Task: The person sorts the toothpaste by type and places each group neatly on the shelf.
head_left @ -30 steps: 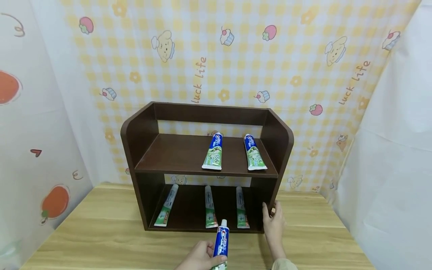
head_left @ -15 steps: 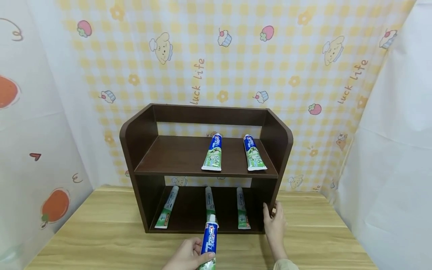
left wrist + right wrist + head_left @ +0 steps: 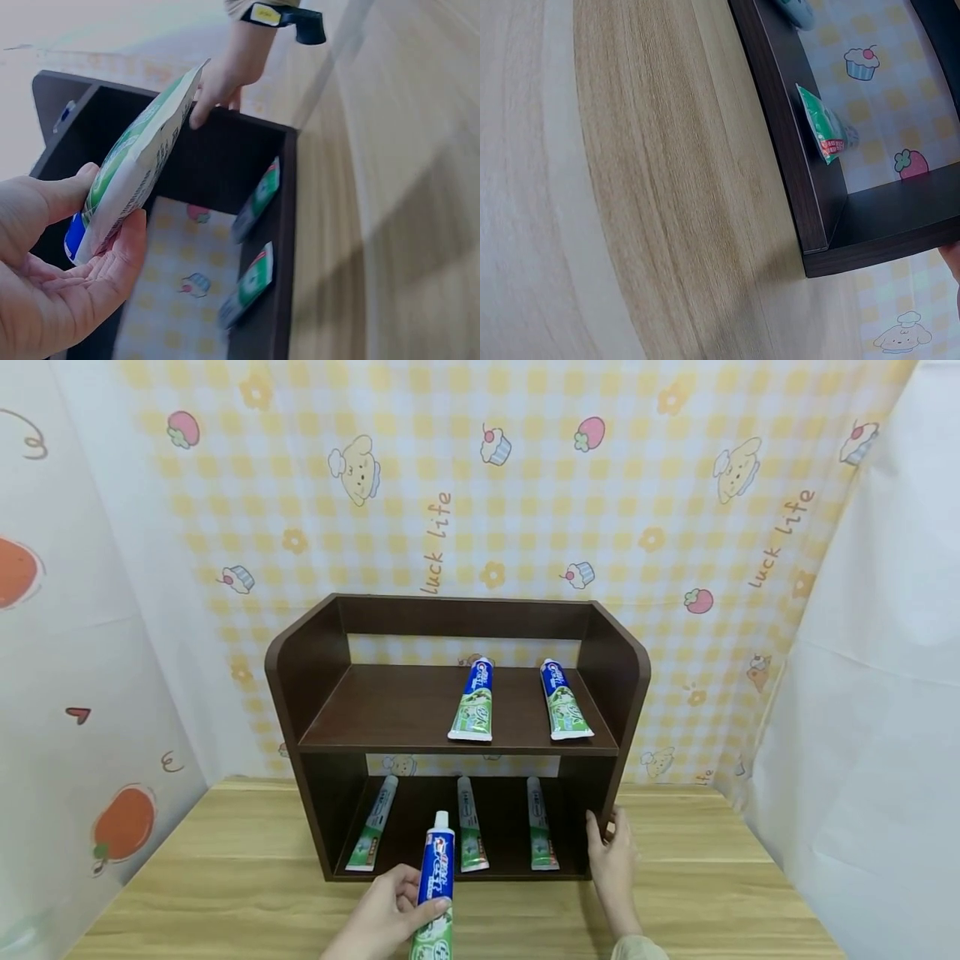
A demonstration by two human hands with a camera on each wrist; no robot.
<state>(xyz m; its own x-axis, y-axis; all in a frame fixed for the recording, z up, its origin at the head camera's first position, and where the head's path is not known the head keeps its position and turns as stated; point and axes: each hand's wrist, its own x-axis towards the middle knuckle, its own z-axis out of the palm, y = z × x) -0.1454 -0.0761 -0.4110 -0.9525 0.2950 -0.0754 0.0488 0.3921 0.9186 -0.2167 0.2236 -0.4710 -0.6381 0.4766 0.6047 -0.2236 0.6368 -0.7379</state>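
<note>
In the head view my left hand (image 3: 382, 910) pinches a blue and green toothpaste tube (image 3: 437, 877) between thumb and fingers, its white cap pointing up towards the shelf. The left wrist view shows that tube (image 3: 142, 154) edge-on, its flat end away from the palm. My right hand (image 3: 613, 868) grips the right side panel of a dark brown two-tier shelf (image 3: 390, 706), thumb on the inner side. Two similar tubes, one mid-board (image 3: 474, 702) and one further right (image 3: 566, 706), lie on the upper tier.
Three grey-green toothpaste tubes, left (image 3: 372, 827), middle (image 3: 470, 827) and right (image 3: 540, 827), lie apart on the lower tier. The shelf stands on a wood-grain table (image 3: 225, 868). Behind it hangs a yellow checked backdrop (image 3: 450, 543); white sheets flank both sides.
My left hand has moved left and up in the head view, carrying the toothpaste tube towards the shelf. The right hand stays on the side panel. The view has shifted slightly.
</note>
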